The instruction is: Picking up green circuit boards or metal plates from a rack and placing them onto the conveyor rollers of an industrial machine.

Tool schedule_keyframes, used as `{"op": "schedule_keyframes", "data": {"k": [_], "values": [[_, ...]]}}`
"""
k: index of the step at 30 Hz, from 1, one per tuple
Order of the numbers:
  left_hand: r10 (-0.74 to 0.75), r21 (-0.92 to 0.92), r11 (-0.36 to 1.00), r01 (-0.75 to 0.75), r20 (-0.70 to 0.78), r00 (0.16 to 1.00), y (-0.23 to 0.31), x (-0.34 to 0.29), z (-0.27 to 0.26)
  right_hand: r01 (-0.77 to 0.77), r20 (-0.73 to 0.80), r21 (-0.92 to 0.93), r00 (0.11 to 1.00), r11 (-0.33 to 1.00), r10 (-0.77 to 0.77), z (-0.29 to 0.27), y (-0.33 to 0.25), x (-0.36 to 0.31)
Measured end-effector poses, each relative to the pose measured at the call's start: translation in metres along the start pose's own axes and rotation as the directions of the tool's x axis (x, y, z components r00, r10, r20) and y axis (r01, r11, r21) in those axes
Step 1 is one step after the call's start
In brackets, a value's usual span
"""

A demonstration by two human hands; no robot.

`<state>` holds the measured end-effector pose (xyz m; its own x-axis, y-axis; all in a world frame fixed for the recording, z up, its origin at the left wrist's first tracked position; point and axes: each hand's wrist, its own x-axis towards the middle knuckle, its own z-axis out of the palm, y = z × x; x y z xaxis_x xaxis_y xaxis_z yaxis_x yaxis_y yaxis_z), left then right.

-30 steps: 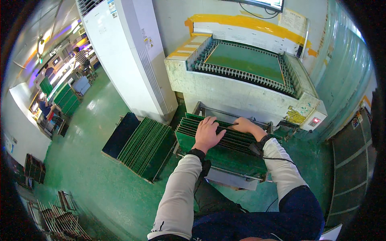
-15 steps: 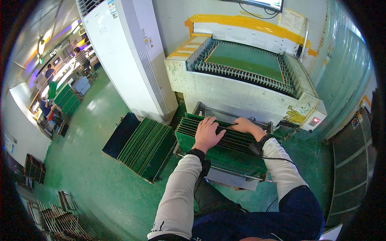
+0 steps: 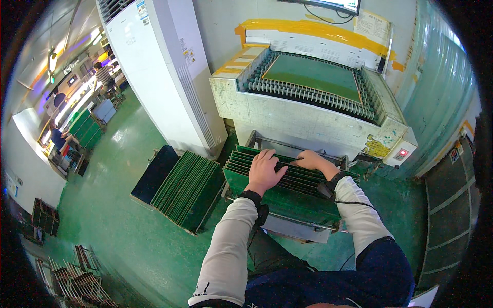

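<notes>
A row of green circuit boards [image 3: 241,167] stands on edge in a metal cart rack [image 3: 295,228] in front of me. My left hand [image 3: 263,172] lies flat on top of the boards, fingers spread. Further right, my right hand [image 3: 309,160] rests on the board tops with fingers curled over their edges; whether it grips one I cannot tell. Behind the rack stands a beige roller conveyor machine [image 3: 287,120] with a large green panel [image 3: 313,74] lying on its rollers.
Another rack of green boards [image 3: 187,190] stands on the green floor at the left, by a dark tray [image 3: 154,172]. A tall white cabinet unit [image 3: 164,77] rises behind it. Other people work at benches far left [image 3: 105,74]. Metal racks [image 3: 77,280] lie bottom left.
</notes>
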<state>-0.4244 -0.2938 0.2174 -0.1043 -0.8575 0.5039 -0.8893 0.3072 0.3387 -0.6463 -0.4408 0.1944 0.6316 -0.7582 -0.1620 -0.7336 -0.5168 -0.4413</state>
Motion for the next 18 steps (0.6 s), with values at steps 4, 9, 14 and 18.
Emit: {"op": "schedule_keyframes", "data": {"k": [4,9,14,18], "values": [[-0.004,0.002,1.0,0.004,0.009,1.0,0.0,0.0004,0.0005,0.002,-0.007,0.002,1.0,1.0,-0.002,0.0016,0.002,0.0011],[-0.001,0.003,1.0,0.001,0.005,1.0,-0.0004,0.0001,0.0018,0.009,-0.018,-0.014,1.0,1.0,-0.009,0.0033,0.0046,0.0024],[-0.004,0.005,1.0,0.004,0.011,1.0,-0.0001,0.0001,0.0009,-0.002,-0.01,-0.014,1.0,1.0,0.002,0.002,0.0026,0.0017],[-0.006,0.007,1.0,0.006,0.015,1.0,-0.0001,-0.0002,-0.0003,0.028,-0.022,-0.002,0.999,1.0,-0.028,0.0024,0.0023,0.0008]]}}
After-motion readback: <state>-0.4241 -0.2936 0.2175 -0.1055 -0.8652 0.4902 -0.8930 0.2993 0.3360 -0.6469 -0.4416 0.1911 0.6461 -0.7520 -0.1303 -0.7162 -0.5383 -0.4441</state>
